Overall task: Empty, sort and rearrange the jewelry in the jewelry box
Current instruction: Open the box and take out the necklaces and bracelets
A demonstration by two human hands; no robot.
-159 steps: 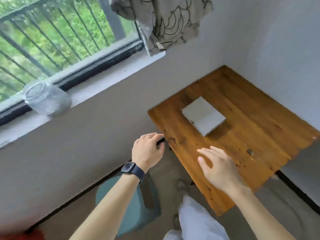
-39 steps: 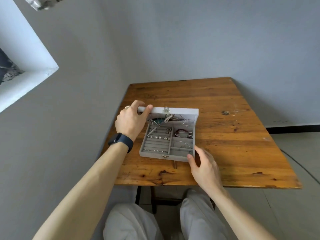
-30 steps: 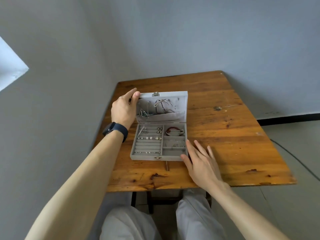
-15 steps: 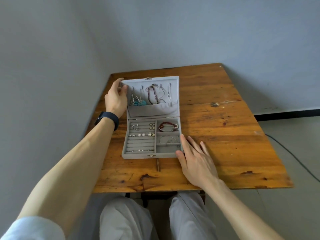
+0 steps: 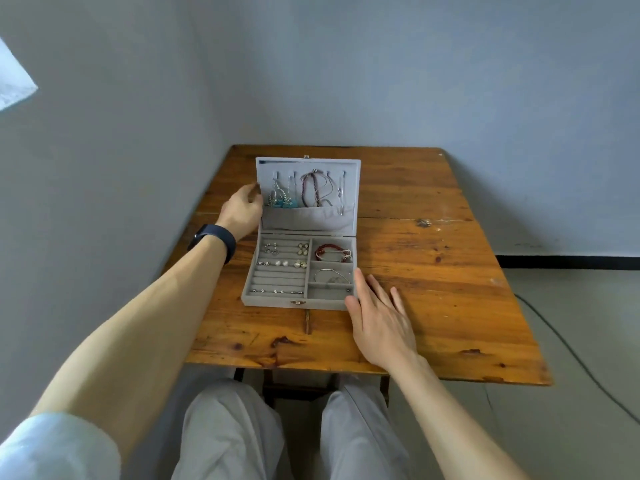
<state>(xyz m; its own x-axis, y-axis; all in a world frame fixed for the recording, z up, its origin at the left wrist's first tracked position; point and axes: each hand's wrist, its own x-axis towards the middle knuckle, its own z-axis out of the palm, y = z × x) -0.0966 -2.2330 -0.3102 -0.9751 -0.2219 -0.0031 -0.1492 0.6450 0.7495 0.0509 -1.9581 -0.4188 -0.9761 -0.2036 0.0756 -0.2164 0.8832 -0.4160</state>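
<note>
A grey jewelry box (image 5: pixel 277 301) lies open on the wooden table (image 5: pixel 433 271). Its lid (image 5: pixel 308 220) stands nearly upright, with necklaces (image 5: pixel 317 188) and turquoise earrings (image 5: pixel 284 201) hanging inside. The base holds earrings and rings (image 5: pixel 280 263) in slotted rows on the left, a red bracelet (image 5: pixel 333 252) at top right and a thin silver bangle (image 5: pixel 332 277) below it. My left hand (image 5: pixel 242 209) grips the lid's left edge. My right hand (image 5: pixel 379 317) lies flat on the table, its thumb and forefinger touching the box's right front corner.
Grey walls close the table in at the back and left. A dark cable (image 5: pixel 568 355) runs over the floor at the right. My knees (image 5: pixel 284 431) sit under the table's near edge. Bare wood spreads right of the box.
The lid has swung from half raised to nearly upright under my left hand. My right hand stayed by the box's right front corner.
</note>
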